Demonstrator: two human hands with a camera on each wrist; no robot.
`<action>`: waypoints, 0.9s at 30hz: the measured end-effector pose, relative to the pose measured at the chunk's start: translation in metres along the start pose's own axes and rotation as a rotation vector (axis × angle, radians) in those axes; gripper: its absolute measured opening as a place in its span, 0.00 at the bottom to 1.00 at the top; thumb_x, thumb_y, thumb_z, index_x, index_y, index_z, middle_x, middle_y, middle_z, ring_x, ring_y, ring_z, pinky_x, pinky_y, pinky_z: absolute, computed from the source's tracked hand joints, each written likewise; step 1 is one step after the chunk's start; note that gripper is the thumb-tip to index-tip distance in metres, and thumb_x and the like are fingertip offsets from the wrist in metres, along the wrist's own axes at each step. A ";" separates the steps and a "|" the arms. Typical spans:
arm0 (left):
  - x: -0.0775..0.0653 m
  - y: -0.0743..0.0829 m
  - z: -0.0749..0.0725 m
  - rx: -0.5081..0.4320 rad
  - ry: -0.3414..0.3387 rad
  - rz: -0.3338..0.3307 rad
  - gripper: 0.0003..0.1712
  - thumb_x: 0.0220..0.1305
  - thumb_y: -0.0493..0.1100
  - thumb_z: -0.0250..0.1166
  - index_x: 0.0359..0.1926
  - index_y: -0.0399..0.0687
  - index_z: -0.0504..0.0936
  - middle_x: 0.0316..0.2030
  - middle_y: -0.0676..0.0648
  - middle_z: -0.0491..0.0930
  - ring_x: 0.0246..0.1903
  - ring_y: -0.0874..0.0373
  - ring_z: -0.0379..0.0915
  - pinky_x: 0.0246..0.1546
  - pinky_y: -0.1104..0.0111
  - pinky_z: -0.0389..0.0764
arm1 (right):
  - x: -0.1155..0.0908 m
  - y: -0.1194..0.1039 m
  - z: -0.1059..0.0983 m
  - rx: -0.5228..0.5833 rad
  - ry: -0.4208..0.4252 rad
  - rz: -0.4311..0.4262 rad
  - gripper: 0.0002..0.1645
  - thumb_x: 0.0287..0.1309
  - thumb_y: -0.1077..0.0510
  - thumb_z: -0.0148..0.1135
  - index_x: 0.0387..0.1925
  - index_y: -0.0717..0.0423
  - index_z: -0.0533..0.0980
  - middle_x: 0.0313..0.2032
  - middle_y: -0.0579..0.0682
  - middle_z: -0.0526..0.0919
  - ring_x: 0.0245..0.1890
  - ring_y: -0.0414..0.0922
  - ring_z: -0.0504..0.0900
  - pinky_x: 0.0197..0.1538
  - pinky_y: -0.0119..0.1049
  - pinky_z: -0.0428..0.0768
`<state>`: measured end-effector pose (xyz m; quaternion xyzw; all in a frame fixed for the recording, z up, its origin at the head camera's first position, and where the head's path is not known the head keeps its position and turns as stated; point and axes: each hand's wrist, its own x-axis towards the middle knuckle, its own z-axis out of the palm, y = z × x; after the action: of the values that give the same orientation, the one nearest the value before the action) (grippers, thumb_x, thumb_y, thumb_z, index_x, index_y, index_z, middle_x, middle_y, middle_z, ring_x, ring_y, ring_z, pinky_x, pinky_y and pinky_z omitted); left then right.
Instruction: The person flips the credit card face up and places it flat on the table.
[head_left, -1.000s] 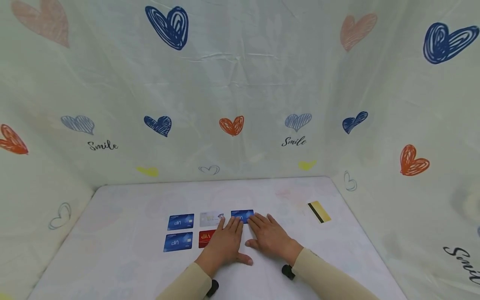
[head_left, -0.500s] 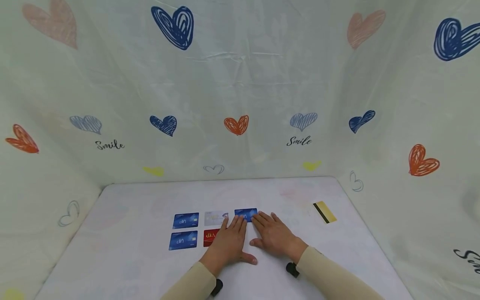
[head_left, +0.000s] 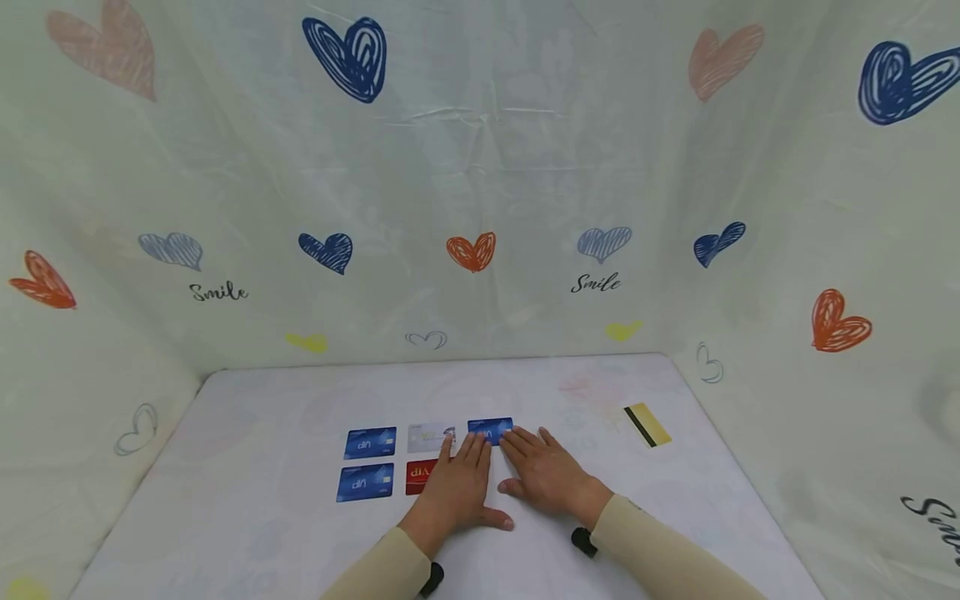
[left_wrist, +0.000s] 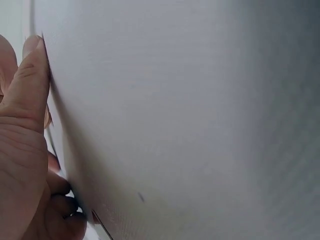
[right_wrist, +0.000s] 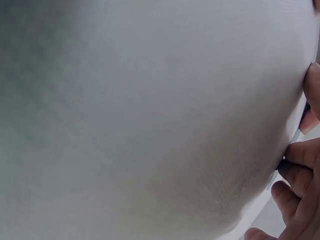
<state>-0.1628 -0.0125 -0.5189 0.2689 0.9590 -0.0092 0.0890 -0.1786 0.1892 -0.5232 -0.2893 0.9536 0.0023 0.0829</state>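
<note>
In the head view, a blue VIP card lies at the right end of the far row of cards. My left hand lies palm down with fingers extended, its fingertips on the card's near left part. The fingertips of my right hand, likewise stretched out, reach the card's near right corner. Under the left hand's outer side, a red VIP card is partly covered. A silver-white card sits just beyond it, close to the left little finger. Both wrist views show fingers low along the white tabletop.
Left of the hands, one blue card lies behind another blue card. A gold card with a black stripe lies askew at the right on the white table. Heart-printed white curtains enclose the back and sides.
The head view has swung slightly left, so everything appears a little further right. Both hands and all the cards keep their places on the table.
</note>
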 end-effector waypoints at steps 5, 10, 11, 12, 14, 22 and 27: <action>0.000 -0.001 -0.001 0.002 -0.007 -0.005 0.73 0.49 0.90 0.57 0.82 0.45 0.61 0.82 0.43 0.58 0.82 0.45 0.53 0.80 0.42 0.53 | 0.000 0.000 0.001 -0.011 0.007 0.000 0.47 0.75 0.29 0.50 0.81 0.52 0.61 0.82 0.51 0.61 0.82 0.51 0.58 0.79 0.61 0.60; 0.000 0.000 -0.001 0.007 -0.004 0.001 0.73 0.48 0.90 0.58 0.81 0.45 0.61 0.81 0.43 0.59 0.81 0.45 0.54 0.80 0.43 0.54 | -0.002 0.001 0.002 0.003 0.011 0.013 0.48 0.75 0.28 0.49 0.81 0.53 0.61 0.82 0.51 0.60 0.82 0.52 0.57 0.79 0.62 0.59; 0.000 0.001 -0.001 0.007 -0.002 0.001 0.73 0.48 0.90 0.58 0.81 0.45 0.62 0.81 0.43 0.59 0.81 0.45 0.54 0.80 0.42 0.54 | -0.003 0.001 0.002 0.006 0.015 0.017 0.48 0.75 0.28 0.49 0.81 0.53 0.61 0.82 0.51 0.61 0.82 0.52 0.58 0.79 0.62 0.59; 0.000 0.002 -0.002 0.006 -0.001 0.001 0.73 0.48 0.90 0.58 0.81 0.45 0.62 0.81 0.43 0.60 0.81 0.45 0.54 0.80 0.42 0.54 | -0.003 0.002 0.002 0.008 0.018 0.023 0.48 0.75 0.27 0.49 0.81 0.53 0.61 0.82 0.51 0.61 0.82 0.52 0.58 0.79 0.62 0.58; 0.000 0.002 -0.002 0.003 0.003 -0.001 0.73 0.48 0.89 0.59 0.81 0.44 0.63 0.81 0.42 0.60 0.81 0.45 0.55 0.80 0.42 0.54 | -0.005 0.005 0.002 0.011 0.027 0.036 0.49 0.74 0.27 0.50 0.81 0.55 0.61 0.81 0.52 0.61 0.82 0.53 0.58 0.79 0.62 0.58; 0.001 0.005 -0.004 -0.003 -0.007 -0.014 0.72 0.47 0.89 0.61 0.80 0.44 0.63 0.80 0.43 0.61 0.81 0.46 0.55 0.80 0.43 0.54 | -0.026 0.029 0.006 0.068 0.065 0.154 0.50 0.73 0.29 0.55 0.79 0.60 0.63 0.79 0.56 0.65 0.81 0.57 0.60 0.79 0.64 0.58; 0.001 0.004 -0.004 0.010 -0.013 -0.028 0.73 0.47 0.89 0.61 0.81 0.45 0.63 0.81 0.43 0.61 0.81 0.46 0.55 0.80 0.44 0.55 | -0.044 0.053 0.006 0.094 0.089 0.218 0.50 0.73 0.32 0.58 0.78 0.63 0.63 0.79 0.60 0.65 0.81 0.60 0.60 0.79 0.66 0.56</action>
<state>-0.1624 -0.0085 -0.5151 0.2557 0.9621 -0.0169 0.0937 -0.1711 0.2578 -0.5245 -0.1797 0.9812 -0.0462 0.0532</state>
